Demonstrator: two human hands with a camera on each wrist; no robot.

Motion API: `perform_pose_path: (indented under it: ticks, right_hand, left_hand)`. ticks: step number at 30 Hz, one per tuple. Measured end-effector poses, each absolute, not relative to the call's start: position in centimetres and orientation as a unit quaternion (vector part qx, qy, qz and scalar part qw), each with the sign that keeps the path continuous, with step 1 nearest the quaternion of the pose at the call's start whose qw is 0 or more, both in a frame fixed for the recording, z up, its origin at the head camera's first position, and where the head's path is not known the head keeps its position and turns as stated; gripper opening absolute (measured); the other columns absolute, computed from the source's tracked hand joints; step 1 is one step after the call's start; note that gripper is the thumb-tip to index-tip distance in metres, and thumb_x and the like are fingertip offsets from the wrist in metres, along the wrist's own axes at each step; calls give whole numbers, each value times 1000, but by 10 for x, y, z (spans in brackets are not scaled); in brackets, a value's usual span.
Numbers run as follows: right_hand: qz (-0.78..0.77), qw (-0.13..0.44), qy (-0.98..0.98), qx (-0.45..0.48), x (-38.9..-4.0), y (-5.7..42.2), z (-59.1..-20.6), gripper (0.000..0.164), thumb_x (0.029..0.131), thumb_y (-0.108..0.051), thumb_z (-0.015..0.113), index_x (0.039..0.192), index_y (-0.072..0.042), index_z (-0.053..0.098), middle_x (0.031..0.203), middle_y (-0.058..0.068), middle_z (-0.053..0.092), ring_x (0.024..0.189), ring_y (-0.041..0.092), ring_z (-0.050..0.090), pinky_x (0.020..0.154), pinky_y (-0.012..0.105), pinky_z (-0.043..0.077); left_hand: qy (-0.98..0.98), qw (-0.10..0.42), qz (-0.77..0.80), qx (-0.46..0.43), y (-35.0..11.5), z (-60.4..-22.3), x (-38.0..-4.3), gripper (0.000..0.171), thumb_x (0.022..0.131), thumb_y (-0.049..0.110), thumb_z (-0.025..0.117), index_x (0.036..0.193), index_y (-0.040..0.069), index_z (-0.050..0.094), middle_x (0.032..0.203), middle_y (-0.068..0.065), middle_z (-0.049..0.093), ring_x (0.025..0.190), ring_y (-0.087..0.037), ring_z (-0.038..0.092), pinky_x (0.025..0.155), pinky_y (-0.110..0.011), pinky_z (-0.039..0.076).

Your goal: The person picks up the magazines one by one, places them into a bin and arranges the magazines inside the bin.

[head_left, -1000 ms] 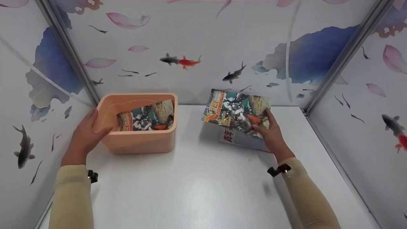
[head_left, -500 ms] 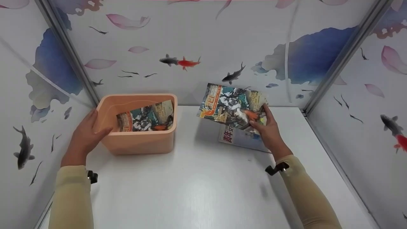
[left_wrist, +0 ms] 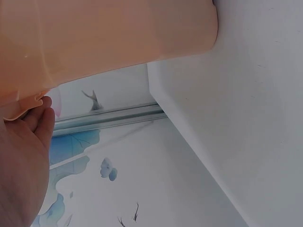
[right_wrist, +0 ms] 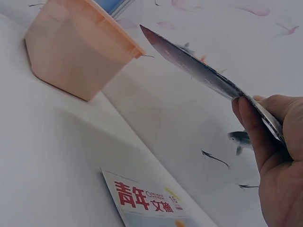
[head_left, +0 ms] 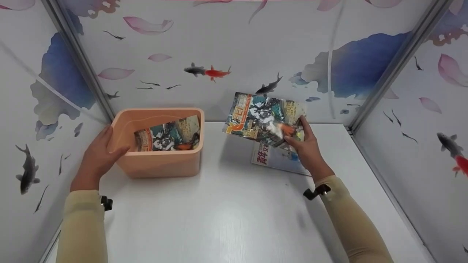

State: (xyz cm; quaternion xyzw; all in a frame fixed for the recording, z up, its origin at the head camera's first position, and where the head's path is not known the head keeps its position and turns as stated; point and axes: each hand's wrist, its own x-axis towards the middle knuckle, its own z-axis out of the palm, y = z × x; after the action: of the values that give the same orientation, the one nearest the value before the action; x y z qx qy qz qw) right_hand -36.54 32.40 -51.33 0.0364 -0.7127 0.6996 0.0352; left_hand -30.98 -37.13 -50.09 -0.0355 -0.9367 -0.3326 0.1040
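An orange plastic bin (head_left: pixel 161 164) stands at the back left of the table. My left hand (head_left: pixel 97 157) grips its left rim, and in the left wrist view the fingers (left_wrist: pixel 45 123) curl under that rim. Inside the bin lies a magazine (head_left: pixel 170 137) with a colourful cover, tilted against the right end. My right hand (head_left: pixel 310 149) pinches a magazine (head_left: pixel 261 118) with a similar cover by its right edge, thumb on top and fingers beneath. In the right wrist view this held magazine (right_wrist: pixel 194 66) is raised off the table, seen nearly edge-on.
Another magazine (head_left: pixel 272 160), pale blue with red characters on its cover, lies flat on the white table (head_left: pixel 219 212) beneath the raised one. Patterned wall panels (head_left: pixel 234 44) enclose the table at the back and both sides, joined by grey metal posts (head_left: pixel 78 62).
My right hand has lifted the magazine a little and moved it slightly left, uncovering more of the pale blue one. The left hand and the bin have stayed put.
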Motion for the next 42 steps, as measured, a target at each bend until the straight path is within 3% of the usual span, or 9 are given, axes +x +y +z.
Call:
perform_pose_path:
  ticks: [8,15,21,28,34,35,39,42]
  right_hand:
    - [712,38,-699,54,-366,316,-506,109,100,-15,85,179,-40,13,186,-10,-3,171,29,10,105,28,59]
    - [722,38,-689,55,-368,307,-499,111,99,-14,87,179,-42,15,186,-9,3,167,29,25,106,29,58]
    - [713,42,-697,62,-370,299,-493,112,97,-15,88,178,-42,16,185,-11,8,167,25,24,108,29,57]
    - [739,40,-668,76,-371,291,-488,114,95,-11,89,179,-38,17,185,-10,11,157,28,43,106,31,59]
    - [758,39,-645,86,-372,282,-485,115,94,-7,90,179,-38,19,184,-10,14,153,32,48,108,33,58]
    - [761,37,-642,90,-372,281,-485,115,94,-6,89,179,-38,19,184,-10,14,153,33,48,109,34,58]
    - [744,40,-660,100,-372,273,-484,111,96,-6,87,179,-36,19,185,-9,6,169,29,18,108,34,58]
    - [727,47,-677,103,-373,267,-483,110,97,-7,87,179,-36,19,186,-8,3,171,22,2,106,32,59]
  left_hand:
    - [-937,105,-330,-39,-371,-500,-309,109,102,61,70,178,7,13,183,-23,13,165,-54,16,126,-79,19]
    - [-940,98,-324,-33,-370,-500,-309,110,103,62,70,178,8,11,183,-24,13,165,-54,16,126,-80,19]
    - [-940,102,-323,-37,-371,-501,-310,109,103,60,71,178,7,11,182,-25,14,165,-55,17,126,-79,19]
    - [-940,102,-325,-37,-371,-499,-310,109,102,58,71,178,6,12,182,-25,14,164,-56,18,125,-80,21]
    - [-938,101,-328,-39,-371,-499,-309,110,102,59,71,177,5,12,182,-25,14,164,-56,18,126,-79,21]
    - [-938,103,-329,-40,-371,-499,-309,109,102,59,71,177,5,13,182,-25,14,164,-56,18,126,-79,21]
    - [-936,106,-331,-43,-371,-499,-309,109,103,60,70,177,4,13,182,-24,14,165,-54,18,127,-78,20]
    - [-936,103,-334,-42,-371,-500,-309,108,103,61,69,178,6,13,183,-23,13,166,-53,16,127,-78,19]
